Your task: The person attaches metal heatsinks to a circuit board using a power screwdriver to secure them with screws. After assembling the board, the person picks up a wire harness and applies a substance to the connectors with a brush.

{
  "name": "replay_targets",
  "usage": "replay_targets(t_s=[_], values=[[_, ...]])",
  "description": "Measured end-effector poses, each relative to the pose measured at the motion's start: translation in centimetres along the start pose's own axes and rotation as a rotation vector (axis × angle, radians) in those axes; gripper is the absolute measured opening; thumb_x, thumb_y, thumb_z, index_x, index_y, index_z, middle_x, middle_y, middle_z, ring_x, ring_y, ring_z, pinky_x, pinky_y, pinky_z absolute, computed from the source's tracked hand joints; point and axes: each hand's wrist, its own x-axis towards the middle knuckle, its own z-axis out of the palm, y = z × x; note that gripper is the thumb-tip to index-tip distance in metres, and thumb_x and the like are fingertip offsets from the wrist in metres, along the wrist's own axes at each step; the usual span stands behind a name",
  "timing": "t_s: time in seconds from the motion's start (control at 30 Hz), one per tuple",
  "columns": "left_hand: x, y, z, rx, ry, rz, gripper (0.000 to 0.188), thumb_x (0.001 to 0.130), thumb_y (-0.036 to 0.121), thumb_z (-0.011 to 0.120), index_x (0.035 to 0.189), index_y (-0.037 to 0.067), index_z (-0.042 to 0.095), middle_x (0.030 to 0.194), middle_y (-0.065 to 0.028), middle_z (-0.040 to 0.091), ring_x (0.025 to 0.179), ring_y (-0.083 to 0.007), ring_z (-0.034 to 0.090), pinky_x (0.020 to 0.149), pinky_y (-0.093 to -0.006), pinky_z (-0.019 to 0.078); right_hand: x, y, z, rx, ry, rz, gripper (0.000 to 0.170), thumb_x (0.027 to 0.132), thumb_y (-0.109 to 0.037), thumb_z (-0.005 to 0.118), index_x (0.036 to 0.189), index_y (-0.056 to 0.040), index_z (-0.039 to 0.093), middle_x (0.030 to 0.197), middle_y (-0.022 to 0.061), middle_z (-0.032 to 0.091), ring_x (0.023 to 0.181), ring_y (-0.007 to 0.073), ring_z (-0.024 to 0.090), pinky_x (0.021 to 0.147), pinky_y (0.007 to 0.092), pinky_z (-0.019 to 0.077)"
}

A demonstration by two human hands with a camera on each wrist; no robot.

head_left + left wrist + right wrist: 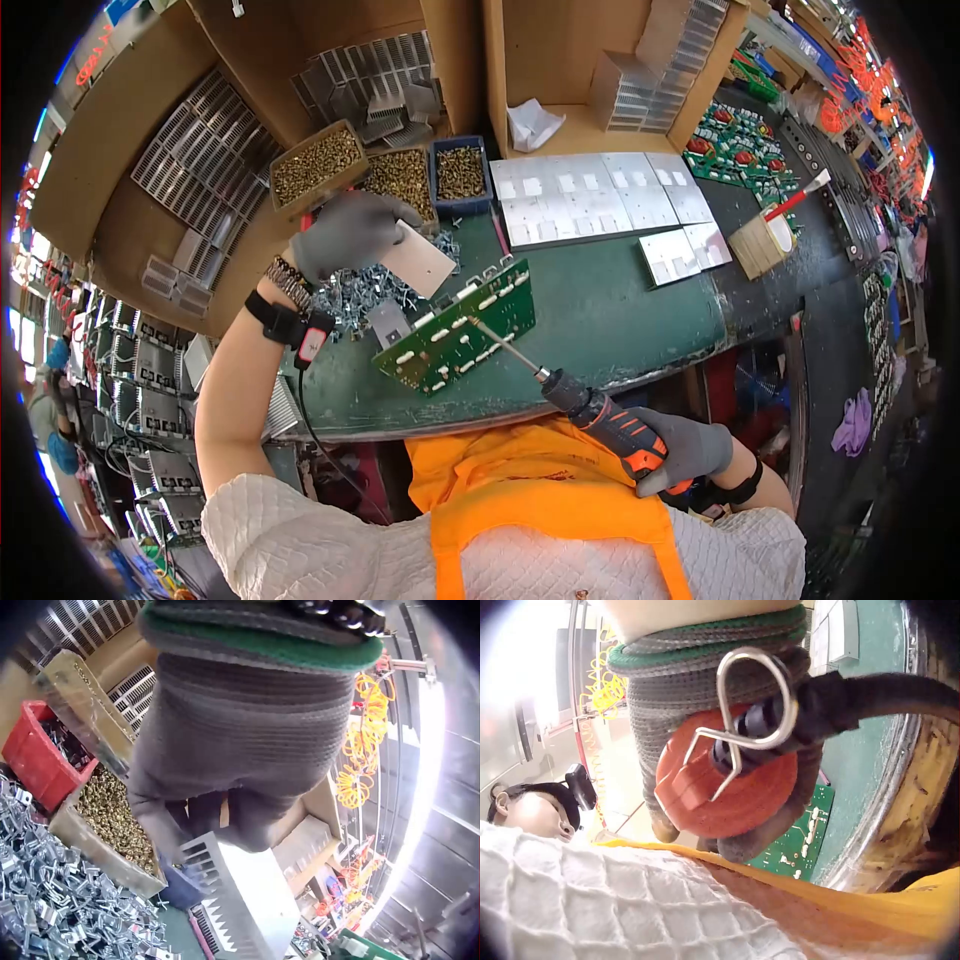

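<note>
My gloved left hand grips a finned aluminium heat sink by one edge, above a heap of small metal clips. In the left wrist view the fins of the heat sink show below the fingers. My gloved right hand holds an orange and black electric screwdriver, its bit reaching a green circuit board. The board stands tilted on the bench, solder side towards me, with a metal part behind its upper edge. From the right wrist, the screwdriver's orange end, wire hook and thick cord show.
Boxes of brass screws and a blue bin stand behind the clips. Cardboard boxes hold stacked heat sinks. White-patched metal plates lie on the green bench, near a container with a red-handled brush.
</note>
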Motion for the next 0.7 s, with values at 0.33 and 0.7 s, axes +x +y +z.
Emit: replay_targets(t_s=[0.33,0.7], values=[[1.3,-2.0,0.9,0.050,-0.426,-0.005,0.028,0.085,0.007,0.060,0.113,0.003,0.064,0.107,-0.0051,0.064,0.098,-0.0125,0.055,0.087,-0.0271,0.0439,1.2,0.7,2.6,0.133,0.042,0.066,0.074,0.071,-0.011,0.078,0.131,-0.0040,0.036,0.085,0.0068,0.055,0.056,0.0148,0.059,0.051,0.0284,0.0499],[-0.5,2.5,5.2,0.002,-0.610,-0.224,0.067,0.087,0.052,0.056,0.129,-0.001,0.048,0.112,-0.0101,0.057,0.104,-0.0178,0.053,0.093,-0.0347,0.0446,1.7,1.2,3.2,0.139,0.063,0.094,0.080,0.069,-0.024,0.082,0.132,-0.0027,0.038,0.091,0.0060,0.055,0.071,0.0128,0.058,0.065,0.0266,0.0507]])
